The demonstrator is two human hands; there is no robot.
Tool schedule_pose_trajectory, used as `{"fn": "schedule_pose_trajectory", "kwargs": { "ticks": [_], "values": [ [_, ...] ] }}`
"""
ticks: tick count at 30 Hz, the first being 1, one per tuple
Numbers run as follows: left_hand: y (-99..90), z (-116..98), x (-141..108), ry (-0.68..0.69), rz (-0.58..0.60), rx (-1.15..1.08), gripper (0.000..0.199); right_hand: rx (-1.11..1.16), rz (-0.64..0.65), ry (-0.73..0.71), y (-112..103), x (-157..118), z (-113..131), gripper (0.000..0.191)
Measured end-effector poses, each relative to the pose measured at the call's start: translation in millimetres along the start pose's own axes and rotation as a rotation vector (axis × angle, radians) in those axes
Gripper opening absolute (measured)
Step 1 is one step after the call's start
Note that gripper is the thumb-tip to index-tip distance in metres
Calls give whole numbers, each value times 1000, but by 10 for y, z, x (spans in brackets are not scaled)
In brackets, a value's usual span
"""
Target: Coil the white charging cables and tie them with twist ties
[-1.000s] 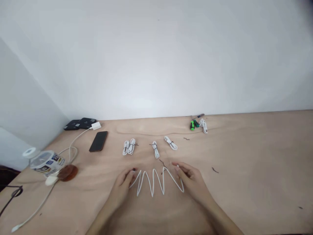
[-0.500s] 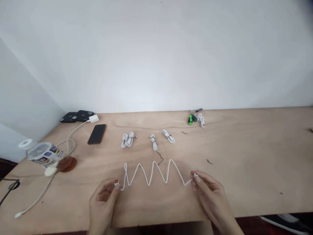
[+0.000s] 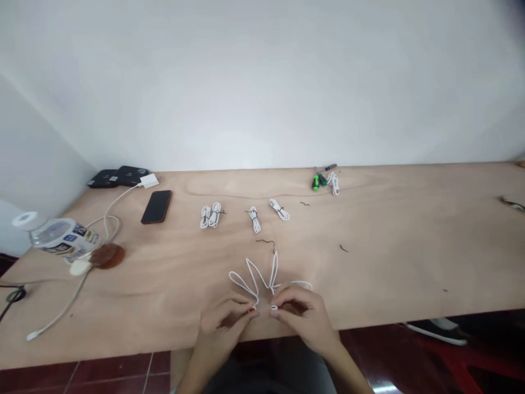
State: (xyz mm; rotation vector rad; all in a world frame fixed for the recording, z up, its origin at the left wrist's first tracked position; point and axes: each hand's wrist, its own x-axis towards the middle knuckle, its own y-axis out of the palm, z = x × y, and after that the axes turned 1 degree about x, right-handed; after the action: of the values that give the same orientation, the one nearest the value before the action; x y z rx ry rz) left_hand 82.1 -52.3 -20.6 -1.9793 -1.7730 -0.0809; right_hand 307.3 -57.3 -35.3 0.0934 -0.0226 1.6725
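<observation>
A white USB cable (image 3: 253, 268) lies in loose zigzag bends at the table's front, one end in each hand. My left hand (image 3: 223, 323) pinches the plug with orange-red inside between thumb and fingertips. Close to its right, my right hand (image 3: 303, 314) is closed on the other, smaller plug, its opening facing me. A black twist tie (image 3: 267, 242) touches or nearly touches the top of one cable bend. Behind it lie a tied white cable bundle (image 3: 254, 220), another bundle (image 3: 279, 210) to its right, and a pair of bundles (image 3: 210, 215) to the left.
At left are a plastic bottle (image 3: 63, 236), a brown round object (image 3: 107, 255), a phone (image 3: 156, 207), black boxes (image 3: 130, 175) and a white charger (image 3: 149, 181) with its cable. Screwdrivers (image 3: 315, 182) and another cable bundle (image 3: 333, 184) lie back right. Loose twist ties (image 3: 343, 248) are scattered.
Both hands have come together near the front edge, each still gripping its plug. The stretched-out cable has bunched into closer bends. The camera view has shifted, showing more floor below.
</observation>
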Motion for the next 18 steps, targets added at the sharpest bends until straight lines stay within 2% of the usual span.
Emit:
{"fn": "schedule_pose_trajectory", "kwargs": {
  "ticks": [4,13,15,18],
  "values": [
    [15,-56,9,135,92,-13,12,33,24,-21,85,20,1,11],
    [15,-161,-32,133,93,39,16,72,60,-44,188,26,46,12],
    [27,-121,-54,68,51,59,13,136,36,17,179,10,49,12],
    [4,13,-65,-162,-110,100,12,252,-94,152,45,-8,53,21]
  ]
}}
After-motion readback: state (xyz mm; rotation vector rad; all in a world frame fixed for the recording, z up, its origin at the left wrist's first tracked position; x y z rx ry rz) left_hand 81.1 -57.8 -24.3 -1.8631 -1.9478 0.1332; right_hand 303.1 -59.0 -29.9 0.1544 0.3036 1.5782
